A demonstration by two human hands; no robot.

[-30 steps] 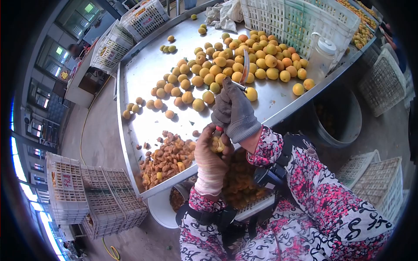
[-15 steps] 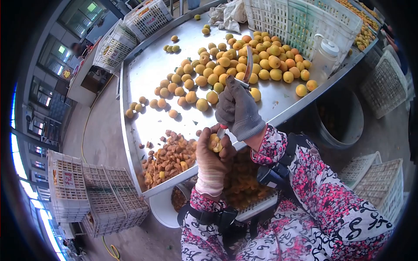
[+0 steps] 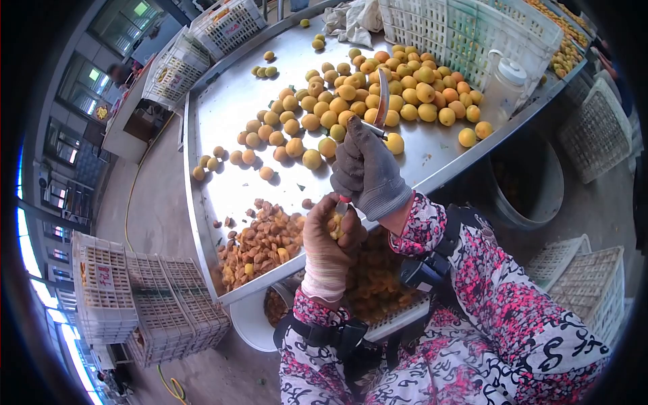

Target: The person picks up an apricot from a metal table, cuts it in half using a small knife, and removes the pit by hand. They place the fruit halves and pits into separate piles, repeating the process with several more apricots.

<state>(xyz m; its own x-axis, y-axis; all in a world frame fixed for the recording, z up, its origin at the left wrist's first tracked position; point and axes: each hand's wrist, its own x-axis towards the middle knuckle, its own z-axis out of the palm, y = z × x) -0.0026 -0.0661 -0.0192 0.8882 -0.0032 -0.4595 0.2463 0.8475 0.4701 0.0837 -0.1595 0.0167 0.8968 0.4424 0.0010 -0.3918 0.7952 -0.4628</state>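
My left hand point(image 3: 327, 236), in a pale glove with stained fingers, is closed around a yellow fruit point(image 3: 335, 226). My right hand point(image 3: 368, 169), in a grey glove, grips a tool point(image 3: 344, 201) with a red part and a short metal tip, which meets the fruit. A curved blade point(image 3: 383, 101) rises above my right fist; its lower end is partly hidden by the hand. Beyond my hands, many yellow-orange fruits point(image 3: 344, 101) lie on the metal table point(image 3: 229, 128). A heap of brown pits point(image 3: 260, 239) sits near the table's front left corner.
White crates stand at the table's back point(image 3: 439, 34) and on the floor at left point(image 3: 162, 304). Below the table edge are a white bucket point(image 3: 251, 320), a crate of fruit pieces point(image 3: 378, 283) and a grey bin point(image 3: 553, 196). A lidded plastic jar point(image 3: 503, 91) stands at the table's right.
The fruit has turned slightly within my left fingers and less of it shows. Both hands remain close together in nearly the same place.
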